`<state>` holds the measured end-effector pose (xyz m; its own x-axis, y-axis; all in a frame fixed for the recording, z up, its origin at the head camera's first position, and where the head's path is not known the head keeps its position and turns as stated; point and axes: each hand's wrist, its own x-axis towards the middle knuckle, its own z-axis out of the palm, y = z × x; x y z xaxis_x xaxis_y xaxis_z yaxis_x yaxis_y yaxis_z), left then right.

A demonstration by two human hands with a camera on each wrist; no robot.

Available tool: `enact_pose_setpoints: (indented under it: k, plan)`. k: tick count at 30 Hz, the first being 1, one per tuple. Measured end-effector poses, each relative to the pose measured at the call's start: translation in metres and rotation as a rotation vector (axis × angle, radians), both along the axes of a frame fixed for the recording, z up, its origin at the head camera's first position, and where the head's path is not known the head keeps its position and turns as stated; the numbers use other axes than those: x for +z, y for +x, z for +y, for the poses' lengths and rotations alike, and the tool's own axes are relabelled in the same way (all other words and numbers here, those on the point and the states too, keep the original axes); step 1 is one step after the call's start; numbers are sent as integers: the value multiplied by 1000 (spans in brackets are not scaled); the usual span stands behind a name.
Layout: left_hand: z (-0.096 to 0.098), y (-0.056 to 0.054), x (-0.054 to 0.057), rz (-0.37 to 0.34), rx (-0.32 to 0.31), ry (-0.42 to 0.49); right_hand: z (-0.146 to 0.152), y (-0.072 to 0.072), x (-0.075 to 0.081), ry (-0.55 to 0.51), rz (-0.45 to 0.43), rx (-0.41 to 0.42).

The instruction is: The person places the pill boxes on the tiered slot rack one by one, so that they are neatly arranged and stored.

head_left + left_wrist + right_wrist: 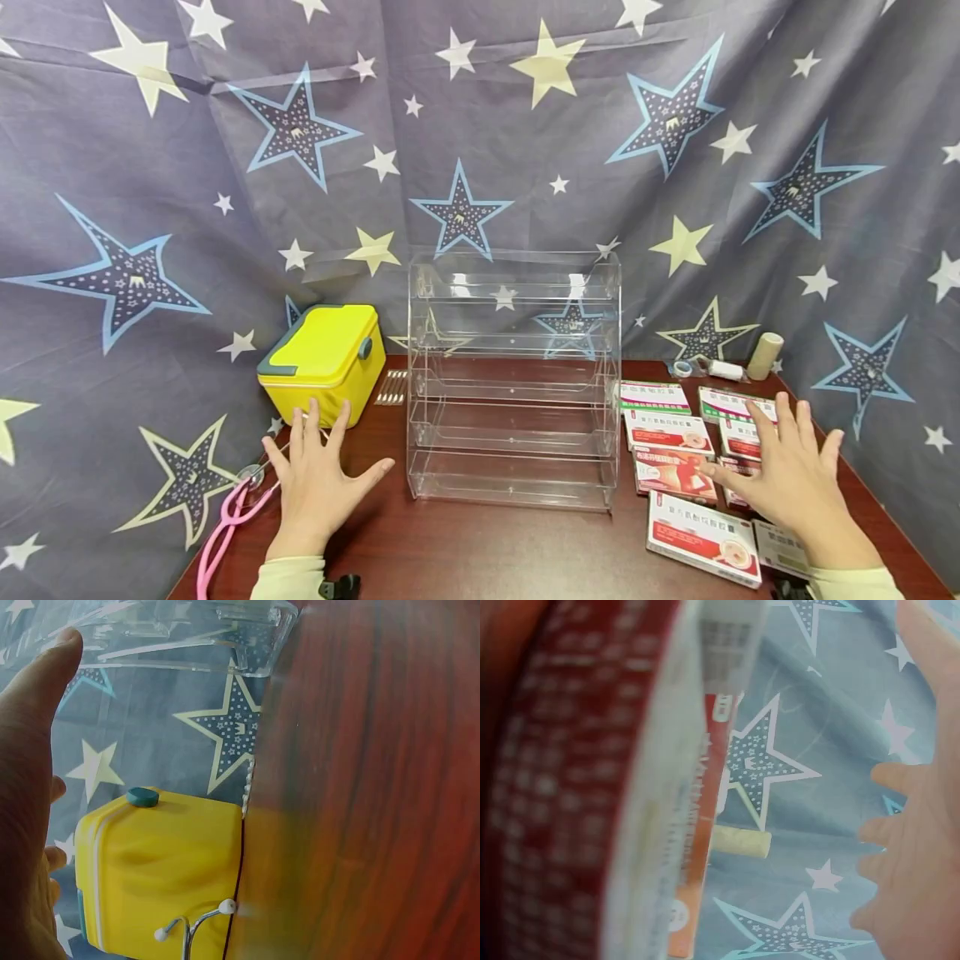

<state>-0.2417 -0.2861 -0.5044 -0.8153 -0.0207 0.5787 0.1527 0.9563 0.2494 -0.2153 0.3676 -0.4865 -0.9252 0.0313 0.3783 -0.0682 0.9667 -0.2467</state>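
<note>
My left hand (313,492) is held over the left of the table, its fingers spread and nothing in them. Nearest to it are a yellow lidded box (322,346) and a pink stethoscope (225,533), whose metal ear tubes (187,930) show in the left wrist view. Fingers spread and holding nothing, my right hand (798,479) hovers above the medicine boxes at the right and hides part of them. A white-and-red medicine box (697,533) lies closest to the front, with a red one (671,473) behind it. Between both hands stands a clear tiered display rack (517,490).
A pack of cotton swabs (391,387) lies between the yellow box and the rack. At the back right are a beige bandage roll (765,357), a wrapped white roll (726,372) and a small tape roll (682,368). A star-patterned curtain (495,125) hangs behind the table (480,558).
</note>
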Motion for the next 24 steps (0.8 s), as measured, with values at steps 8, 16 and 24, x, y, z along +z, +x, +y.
enact_pose_setpoints:
  k: [8,16,24]
  plan:
    - [4,-1,-2,3,-49,35,6,-4,23,-5,2,79]
    - [15,-5,-8,-47,-143,126,30,-24,51,-25,-30,120]
    - [22,-6,-13,-76,-191,200,58,-55,56,-65,-149,125]
